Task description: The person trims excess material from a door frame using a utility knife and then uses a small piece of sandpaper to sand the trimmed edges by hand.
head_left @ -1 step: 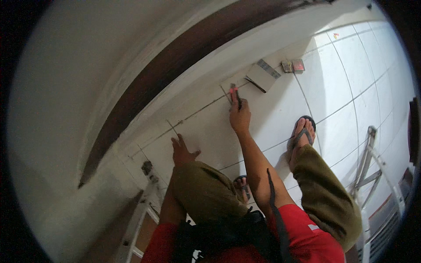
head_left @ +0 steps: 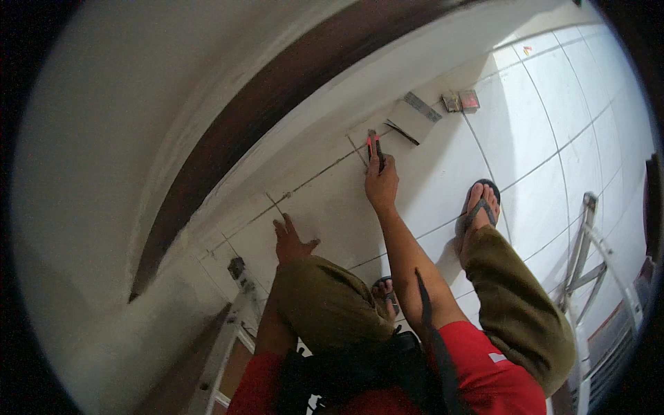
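My right hand (head_left: 382, 181) grips a slim hand tool with a red-and-black handle (head_left: 374, 146). Its far end meets the white floor tiles close to the foot of the wall, beside a short cross joint. Whether that end is a blade or a scraper is too small to make out. My left hand (head_left: 293, 238) rests on the tiles beside my bent knee, fingers spread and nothing in it. A dark joint line (head_left: 318, 173) runs along the floor just beyond both hands.
A flat whitish piece with a grey band (head_left: 417, 116) lies past my right hand, with two small blocks (head_left: 460, 102), one reddish, beyond it. Ladder legs stand at left (head_left: 225, 346) and right (head_left: 579, 249). My sandalled foot (head_left: 482, 204) is at right. A dark brown strip (head_left: 277, 76) curves along the wall.
My right hand and the tool have shifted slightly to the right, and more of the handle shows. The left hand stays spread on the floor. The view has moved a little.
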Demonstrator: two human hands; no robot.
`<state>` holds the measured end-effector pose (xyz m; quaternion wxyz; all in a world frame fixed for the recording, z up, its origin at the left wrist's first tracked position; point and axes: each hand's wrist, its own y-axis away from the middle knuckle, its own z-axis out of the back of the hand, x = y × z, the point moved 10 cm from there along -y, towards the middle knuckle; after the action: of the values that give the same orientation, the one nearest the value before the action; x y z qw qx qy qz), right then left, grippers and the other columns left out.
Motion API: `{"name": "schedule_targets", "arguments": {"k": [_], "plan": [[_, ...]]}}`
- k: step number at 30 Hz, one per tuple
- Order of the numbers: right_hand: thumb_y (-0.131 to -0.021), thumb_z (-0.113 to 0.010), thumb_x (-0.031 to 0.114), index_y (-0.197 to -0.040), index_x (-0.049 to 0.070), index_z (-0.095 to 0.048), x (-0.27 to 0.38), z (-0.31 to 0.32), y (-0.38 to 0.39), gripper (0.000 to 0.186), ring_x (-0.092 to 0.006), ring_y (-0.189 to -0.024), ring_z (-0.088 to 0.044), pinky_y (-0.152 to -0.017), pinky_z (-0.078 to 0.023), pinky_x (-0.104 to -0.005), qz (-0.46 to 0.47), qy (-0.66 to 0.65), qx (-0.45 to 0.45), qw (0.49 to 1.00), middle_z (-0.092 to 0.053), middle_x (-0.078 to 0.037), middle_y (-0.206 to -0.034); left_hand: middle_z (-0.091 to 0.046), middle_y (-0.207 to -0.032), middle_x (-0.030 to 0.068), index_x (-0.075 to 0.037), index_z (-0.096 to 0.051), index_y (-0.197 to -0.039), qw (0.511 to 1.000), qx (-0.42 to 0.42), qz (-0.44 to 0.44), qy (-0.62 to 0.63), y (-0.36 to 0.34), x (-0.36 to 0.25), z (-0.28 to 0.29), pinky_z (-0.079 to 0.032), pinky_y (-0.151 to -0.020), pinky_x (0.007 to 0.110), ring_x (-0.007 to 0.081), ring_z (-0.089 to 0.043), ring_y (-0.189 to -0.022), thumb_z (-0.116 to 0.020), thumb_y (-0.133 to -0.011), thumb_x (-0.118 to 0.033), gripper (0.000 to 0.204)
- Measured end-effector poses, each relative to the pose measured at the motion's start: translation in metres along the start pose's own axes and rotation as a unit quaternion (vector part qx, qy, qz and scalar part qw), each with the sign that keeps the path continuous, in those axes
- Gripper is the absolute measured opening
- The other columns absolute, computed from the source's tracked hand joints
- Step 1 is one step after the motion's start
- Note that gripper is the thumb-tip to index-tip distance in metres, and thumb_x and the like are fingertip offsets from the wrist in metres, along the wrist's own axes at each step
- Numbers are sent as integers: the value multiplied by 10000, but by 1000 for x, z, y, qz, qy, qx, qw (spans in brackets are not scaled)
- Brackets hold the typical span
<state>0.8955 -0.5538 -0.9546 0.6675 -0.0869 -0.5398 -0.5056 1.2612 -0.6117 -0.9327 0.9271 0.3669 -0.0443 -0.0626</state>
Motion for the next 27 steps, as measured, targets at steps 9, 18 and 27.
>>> {"name": "schedule_targets", "arguments": {"k": [9, 18, 27], "plan": [[-1105, -598, 346, -1227, 47, -595, 9, 5, -15, 323, -580, -875, -717, -772, -549, -667, 43, 25, 6, 999, -746, -339, -951, -52, -1750, 442, -40, 17, -1761, 999, 43, -11, -31, -12, 10, -10, -428, -1247, 576, 558, -200, -1637, -870, -756, -777, 1529], [-1116, -574, 336, -1267, 38, -542, 3, 13, -19, 335, -588, -859, -718, -765, -563, -667, 21, 14, -39, 999, -739, -338, -908, -50, -1756, 431, -43, 13, -1763, 999, 32, 7, -35, -9, 12, -12, -424, -1253, 556, 540, -189, -1647, -889, -726, -783, 1561], [-1121, -581, 347, -1261, 39, -534, 10, -6, -3, 341, -573, -799, -720, -706, -549, -670, 6, 48, 24, 999, -735, -332, -871, -56, -1755, 434, -65, -18, -1769, 1000, 16, -17, -17, -5, 11, -8, -422, -1254, 554, 554, -205, -1637, -890, -726, -775, 1534]]}}
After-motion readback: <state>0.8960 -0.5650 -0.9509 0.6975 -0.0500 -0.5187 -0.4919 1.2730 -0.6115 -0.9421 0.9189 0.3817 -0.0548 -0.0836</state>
